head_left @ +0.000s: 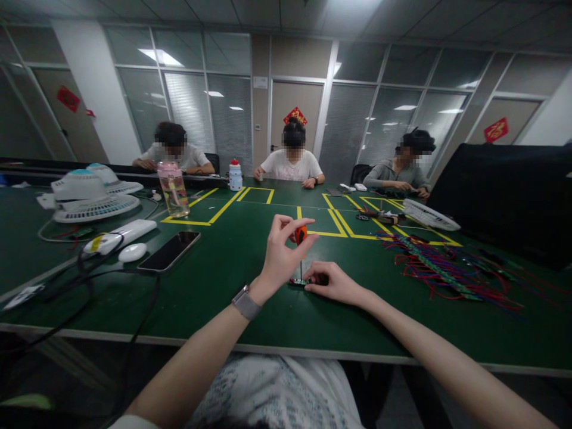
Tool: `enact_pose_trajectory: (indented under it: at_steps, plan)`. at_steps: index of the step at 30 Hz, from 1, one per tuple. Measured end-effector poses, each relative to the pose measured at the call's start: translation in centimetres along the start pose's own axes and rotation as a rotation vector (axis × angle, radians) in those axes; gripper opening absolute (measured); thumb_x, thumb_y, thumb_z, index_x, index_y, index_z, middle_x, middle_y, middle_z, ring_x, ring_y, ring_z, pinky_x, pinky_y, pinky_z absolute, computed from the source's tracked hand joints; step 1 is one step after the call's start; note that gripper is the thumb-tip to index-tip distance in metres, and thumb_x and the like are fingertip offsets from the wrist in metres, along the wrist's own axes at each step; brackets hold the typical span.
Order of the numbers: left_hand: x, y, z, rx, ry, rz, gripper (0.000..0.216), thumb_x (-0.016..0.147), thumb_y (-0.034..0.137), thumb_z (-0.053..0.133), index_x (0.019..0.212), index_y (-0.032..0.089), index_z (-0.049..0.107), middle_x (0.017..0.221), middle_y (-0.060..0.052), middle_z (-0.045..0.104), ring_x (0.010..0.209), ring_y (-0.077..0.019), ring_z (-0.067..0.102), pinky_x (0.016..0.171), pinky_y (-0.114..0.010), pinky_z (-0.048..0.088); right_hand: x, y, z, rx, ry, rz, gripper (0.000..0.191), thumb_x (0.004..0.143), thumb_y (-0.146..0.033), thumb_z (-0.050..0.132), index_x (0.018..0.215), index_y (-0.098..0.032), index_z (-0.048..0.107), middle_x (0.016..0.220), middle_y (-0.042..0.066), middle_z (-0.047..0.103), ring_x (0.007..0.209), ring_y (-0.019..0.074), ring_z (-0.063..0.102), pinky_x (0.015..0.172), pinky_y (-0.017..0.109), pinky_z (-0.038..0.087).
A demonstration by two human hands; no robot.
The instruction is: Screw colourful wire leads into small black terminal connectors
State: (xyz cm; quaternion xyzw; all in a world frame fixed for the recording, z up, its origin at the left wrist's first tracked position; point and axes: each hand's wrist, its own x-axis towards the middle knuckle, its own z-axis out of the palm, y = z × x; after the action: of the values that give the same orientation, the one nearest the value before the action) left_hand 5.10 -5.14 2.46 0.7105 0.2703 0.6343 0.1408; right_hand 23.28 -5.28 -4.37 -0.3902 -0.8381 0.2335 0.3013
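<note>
My left hand [286,244], a watch on its wrist, is curled around the orange-and-black handle of a screwdriver [301,233], thumb and index finger on either side of it. The screwdriver stands upright, its thin shaft running down to a small green circuit board [298,282] on the table. My right hand [333,281] pinches the right end of this board, fingers bent and resting on the tabletop. Whether the screwdriver tip sits in a screw is too small to tell.
On the right lie bundled circuit boards with red and blue wires [438,268] and a white fan [431,214]. Leftward are a phone [170,250], a white mouse [133,252], black cables [84,268] and a bottle [173,189]. Three people sit across the green table [214,310].
</note>
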Motion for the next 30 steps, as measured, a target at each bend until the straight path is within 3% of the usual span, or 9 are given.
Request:
enact_pose_trajectory:
  at_steps: [5,8,11,14,17,20,25,27,30]
  plan:
    - [-0.1,-0.6,0.1,-0.095,-0.068,-0.029,0.033,0.095,0.028,0.044,0.123,0.023,0.062,0.123,-0.009,0.051,0.111,-0.018,0.056,0.096,-0.033,0.048,0.0,0.0,0.0,0.0,-0.003,-0.004,0.015,0.076,-0.027,0.071,0.086,-0.016,0.068,0.073,0.0,0.057,0.064,0.0116,0.053,0.059,0.024,0.041]
    - [-0.3,-1.2,0.5,-0.279,-0.106,-0.083,0.038,0.098,0.028,0.038,0.132,0.025,0.053,0.136,-0.009,0.05,0.11,-0.0181,0.06,0.088,-0.031,0.055,0.1,0.0,-0.1,-0.005,-0.002,-0.004,0.015,0.077,-0.028,0.07,0.086,-0.016,0.069,0.073,0.0,0.057,0.063,0.0115,0.053,0.059,0.024,0.042]
    - [-0.4,-1.2,0.8,-0.35,-0.093,-0.131,0.036,0.096,0.029,0.043,0.13,0.023,0.054,0.13,-0.009,0.057,0.098,-0.0159,0.065,0.079,-0.028,0.058,0.1,0.0,-0.1,-0.004,-0.001,0.001,0.015,0.076,-0.027,0.07,0.086,-0.016,0.069,0.072,0.0,0.057,0.064,0.0117,0.053,0.059,0.024,0.042]
    - [-0.3,-0.7,0.6,-0.219,-0.044,-0.077,0.03,0.09,0.027,0.057,0.119,0.023,0.063,0.107,-0.006,0.064,0.09,-0.0142,0.063,0.074,-0.024,0.055,0.1,0.0,-0.1,-0.005,0.0,0.003,0.015,0.076,-0.027,0.071,0.086,-0.016,0.068,0.072,0.0,0.057,0.064,0.0119,0.053,0.059,0.024,0.042]
    - [-0.1,-0.1,0.2,-0.025,0.009,0.021,0.023,0.082,0.028,0.069,0.104,0.023,0.07,0.089,-0.002,0.055,0.08,-0.012,0.057,0.073,-0.024,0.051,0.0,0.1,0.0,-0.004,0.001,-0.002,0.015,0.077,-0.028,0.07,0.086,-0.016,0.068,0.072,0.0,0.057,0.064,0.0118,0.053,0.059,0.024,0.042]
    - [0.0,0.0,-0.1,0.036,0.016,0.038,0.022,0.087,0.03,0.061,0.105,0.022,0.07,0.095,-0.004,0.05,0.086,-0.0132,0.056,0.081,-0.028,0.05,0.0,0.1,0.0,-0.002,0.001,-0.008,0.015,0.077,-0.028,0.07,0.086,-0.016,0.068,0.072,0.0,0.057,0.064,0.0116,0.053,0.059,0.024,0.042]
    - [-0.1,-0.8,0.1,-0.096,-0.067,0.021,0.036,0.097,0.026,0.039,0.126,0.023,0.059,0.129,-0.009,0.053,0.119,-0.0196,0.053,0.101,-0.036,0.045,0.1,0.0,0.0,-0.013,-0.001,-0.006,0.014,0.077,-0.028,0.07,0.085,-0.016,0.068,0.072,0.0,0.057,0.063,0.0114,0.053,0.059,0.024,0.042]
    - [-0.2,-1.1,0.4,-0.204,-0.092,-0.033,0.037,0.098,0.027,0.038,0.131,0.024,0.054,0.134,-0.008,0.053,0.112,-0.0182,0.059,0.094,-0.034,0.051,0.1,-0.1,-0.1,-0.013,-0.002,-0.005,0.014,0.077,-0.027,0.071,0.085,-0.016,0.068,0.072,0.0,0.057,0.063,0.0114,0.053,0.059,0.024,0.042]
    - [-0.3,-1.0,0.6,-0.29,-0.087,-0.099,0.035,0.096,0.029,0.043,0.128,0.023,0.056,0.123,-0.008,0.06,0.093,-0.0148,0.065,0.077,-0.027,0.056,0.1,-0.1,-0.1,-0.008,-0.001,-0.005,0.015,0.076,-0.028,0.071,0.086,-0.016,0.068,0.073,0.0,0.057,0.063,0.0114,0.053,0.059,0.024,0.042]
